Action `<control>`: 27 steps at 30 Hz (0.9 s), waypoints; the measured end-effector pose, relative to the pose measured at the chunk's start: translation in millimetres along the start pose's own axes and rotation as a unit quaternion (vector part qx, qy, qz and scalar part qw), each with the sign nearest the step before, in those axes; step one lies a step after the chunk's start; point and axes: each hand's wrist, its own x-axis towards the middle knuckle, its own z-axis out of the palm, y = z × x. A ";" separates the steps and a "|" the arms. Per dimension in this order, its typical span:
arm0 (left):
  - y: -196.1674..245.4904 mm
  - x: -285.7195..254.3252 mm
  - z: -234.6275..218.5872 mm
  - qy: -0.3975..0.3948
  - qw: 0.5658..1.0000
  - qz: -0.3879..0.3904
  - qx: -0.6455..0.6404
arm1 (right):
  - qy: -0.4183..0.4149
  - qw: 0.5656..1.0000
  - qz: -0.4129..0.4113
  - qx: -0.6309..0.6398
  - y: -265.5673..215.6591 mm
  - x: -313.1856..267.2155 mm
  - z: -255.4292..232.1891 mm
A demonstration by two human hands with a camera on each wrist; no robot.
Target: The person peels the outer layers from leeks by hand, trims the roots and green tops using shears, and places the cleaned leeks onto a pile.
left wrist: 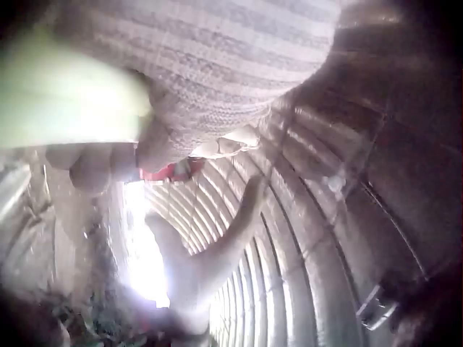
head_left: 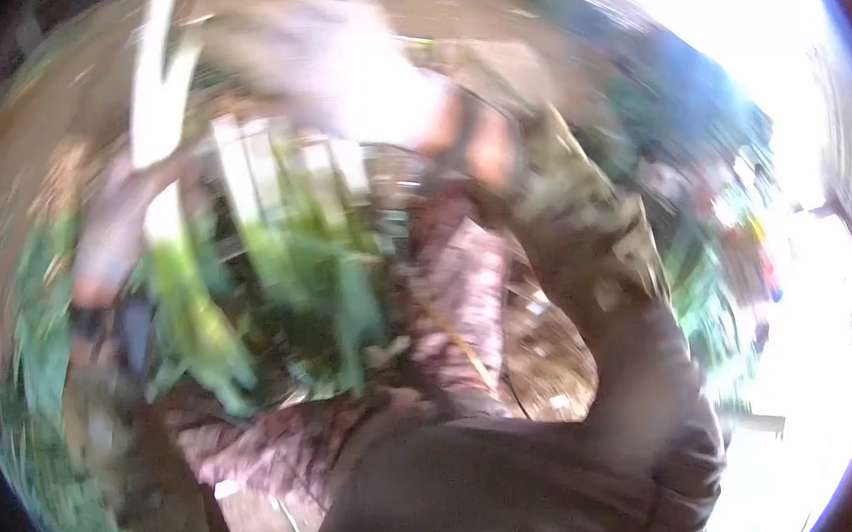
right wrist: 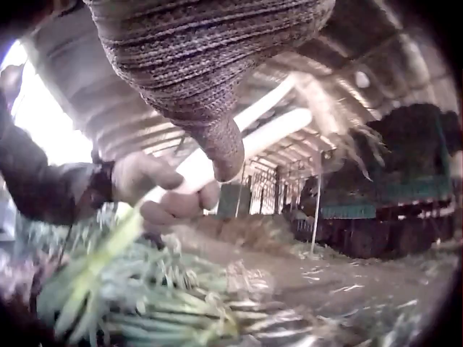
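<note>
My left hand [head_left: 108,231], in a grey knit glove, grips leeks [right wrist: 278,130] with white shafts and green leaves. In the right wrist view their root ends point up and to the right, and the left hand's fingers [right wrist: 177,206] curl round the shafts. My gloved right hand [head_left: 330,63] is blurred in the head view, just right of the upper shafts. The left wrist view shows that right hand [left wrist: 195,267] with thumb and finger spread apart. Several more leeks [head_left: 254,179] lie side by side between the two hands, in front of the legs.
A heap of leafy green leeks [right wrist: 166,296] covers the ground on the left. Patterned trouser legs [head_left: 260,439] lie below the hands. A loaded dark truck [right wrist: 391,188] stands farther off beneath an arched, ribbed roof [left wrist: 289,246]. Bright light comes in from the right.
</note>
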 end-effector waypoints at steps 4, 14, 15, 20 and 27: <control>-0.4 4.5 88.3 -0.145 0.986 0.078 0.036 | -0.166 0.977 -0.113 -0.068 36.1 -0.2 -54.9; 14.9 94.8 88.2 0.228 0.633 0.440 0.595 | -0.219 0.815 0.343 -0.412 72.6 -239.5 -359.1; -13.2 104.5 54.9 0.223 0.670 0.410 0.577 | -0.223 0.752 0.435 -0.442 39.9 -272.9 -386.0; -246.5 142.1 -113.3 0.041 0.936 0.081 0.340 | -0.218 0.498 0.709 -0.450 -160.9 -484.9 -417.0; -362.4 53.9 -29.5 -0.111 0.943 -0.158 0.272 | -0.239 0.320 0.777 -0.486 -339.8 -682.7 -389.0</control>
